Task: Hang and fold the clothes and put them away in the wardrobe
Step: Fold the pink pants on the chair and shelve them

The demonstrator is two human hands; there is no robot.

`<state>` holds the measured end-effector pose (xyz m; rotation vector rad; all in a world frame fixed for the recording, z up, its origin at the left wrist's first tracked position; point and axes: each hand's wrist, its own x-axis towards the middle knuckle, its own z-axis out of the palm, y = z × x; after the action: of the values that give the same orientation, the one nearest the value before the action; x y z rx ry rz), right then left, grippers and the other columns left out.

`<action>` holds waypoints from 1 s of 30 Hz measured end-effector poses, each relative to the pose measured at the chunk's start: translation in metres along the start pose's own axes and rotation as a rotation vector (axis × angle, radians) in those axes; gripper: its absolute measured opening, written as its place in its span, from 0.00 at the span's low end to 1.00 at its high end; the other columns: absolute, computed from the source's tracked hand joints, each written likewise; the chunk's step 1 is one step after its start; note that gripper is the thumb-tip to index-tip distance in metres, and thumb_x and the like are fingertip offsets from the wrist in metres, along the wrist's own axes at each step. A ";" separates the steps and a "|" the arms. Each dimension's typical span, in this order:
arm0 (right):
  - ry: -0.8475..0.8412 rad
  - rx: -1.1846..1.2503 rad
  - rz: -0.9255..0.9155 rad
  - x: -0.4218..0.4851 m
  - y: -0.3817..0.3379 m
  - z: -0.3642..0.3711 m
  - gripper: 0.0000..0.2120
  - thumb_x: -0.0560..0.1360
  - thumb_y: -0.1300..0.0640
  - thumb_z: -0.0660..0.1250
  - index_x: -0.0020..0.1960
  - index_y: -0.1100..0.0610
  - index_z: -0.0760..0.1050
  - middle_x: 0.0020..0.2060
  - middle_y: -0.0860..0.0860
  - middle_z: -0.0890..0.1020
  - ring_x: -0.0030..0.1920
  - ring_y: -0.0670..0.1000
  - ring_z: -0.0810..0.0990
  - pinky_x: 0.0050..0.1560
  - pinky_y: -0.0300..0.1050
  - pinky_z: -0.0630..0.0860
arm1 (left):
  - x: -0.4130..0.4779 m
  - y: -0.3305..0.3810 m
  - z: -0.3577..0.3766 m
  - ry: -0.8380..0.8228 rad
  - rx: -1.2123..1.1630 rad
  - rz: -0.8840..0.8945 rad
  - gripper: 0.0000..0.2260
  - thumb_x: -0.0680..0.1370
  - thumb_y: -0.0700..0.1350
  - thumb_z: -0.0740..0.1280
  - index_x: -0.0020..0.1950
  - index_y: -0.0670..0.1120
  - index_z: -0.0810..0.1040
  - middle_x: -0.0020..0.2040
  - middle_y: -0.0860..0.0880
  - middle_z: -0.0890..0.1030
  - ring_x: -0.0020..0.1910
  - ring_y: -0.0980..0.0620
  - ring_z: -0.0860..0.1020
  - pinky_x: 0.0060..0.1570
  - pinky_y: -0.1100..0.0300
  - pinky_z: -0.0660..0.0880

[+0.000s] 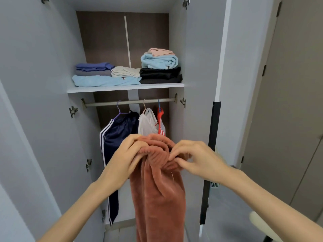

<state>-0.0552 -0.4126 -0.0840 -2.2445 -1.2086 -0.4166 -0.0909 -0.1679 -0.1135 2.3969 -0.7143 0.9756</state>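
Now we hold the rust fleece trousers (158, 194) by the bunched waistband, long axis hanging toward six o'clock; left hand (129, 154) grips at nine, right hand (194, 158) pinches at three, rail (129, 102) at twelve.

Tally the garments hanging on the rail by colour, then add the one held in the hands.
Navy track pants: 1
White garment: 1
Red garment: 1
Rust fleece garment, gripped by left hand and right hand: 1
Total: 4
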 end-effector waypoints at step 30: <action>-0.242 -0.544 -0.116 0.025 0.024 0.012 0.11 0.72 0.55 0.63 0.52 0.45 0.77 0.73 0.47 0.64 0.67 0.54 0.63 0.56 0.46 0.63 | -0.028 -0.021 -0.007 -0.104 0.248 -0.187 0.12 0.81 0.54 0.56 0.60 0.53 0.73 0.55 0.63 0.73 0.51 0.66 0.72 0.52 0.57 0.77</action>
<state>-0.0210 -0.3993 -0.0884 -2.7548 -1.4924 -0.5888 -0.0987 -0.1401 -0.1340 2.6891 -0.4130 0.9125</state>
